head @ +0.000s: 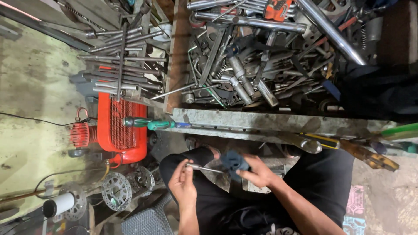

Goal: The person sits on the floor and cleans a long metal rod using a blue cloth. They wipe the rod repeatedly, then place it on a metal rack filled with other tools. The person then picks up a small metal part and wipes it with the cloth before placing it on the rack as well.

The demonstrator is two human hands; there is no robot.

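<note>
My left hand (183,182) pinches the end of a thin silver metal tool (204,168) low in the head view, over my lap. My right hand (257,171) grips a small dark blue-grey part (234,162), and the tool's far tip meets that part. Both hands sit just below a worn metal bench edge (261,122). I am seated in dark trousers.
A tray (176,65) heaped with wrenches, rods and sockets fills the top. A green-handled screwdriver (148,123) and a yellow-and-black-handled tool (320,140) lie on the bench edge. A red compressor (115,130) stands left, sprockets (116,190) on the floor below it.
</note>
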